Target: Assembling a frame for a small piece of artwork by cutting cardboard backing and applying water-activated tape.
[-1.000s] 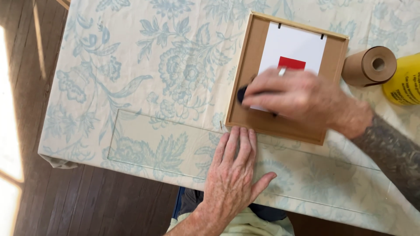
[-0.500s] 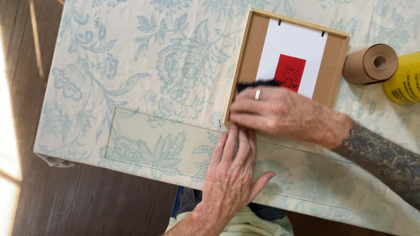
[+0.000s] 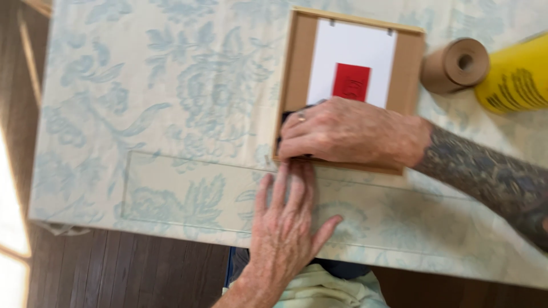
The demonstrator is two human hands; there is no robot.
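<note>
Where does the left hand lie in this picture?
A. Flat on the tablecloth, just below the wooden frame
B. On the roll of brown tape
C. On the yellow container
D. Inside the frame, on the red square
A: the left hand lies flat on the tablecloth, its fingertips at the lower edge of the wooden frame.

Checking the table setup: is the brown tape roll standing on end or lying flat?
Lying flat: the tape roll rests on one face on the tablecloth, core hole facing up.

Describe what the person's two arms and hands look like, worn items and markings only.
Both hands are bare, no gloves. The right hand wears a pale metal ring on one finger, and its forearm is uncovered and carries dense dark tattoos. The left hand shows no ring or markings, and no sleeve reaches its wrist.
</note>
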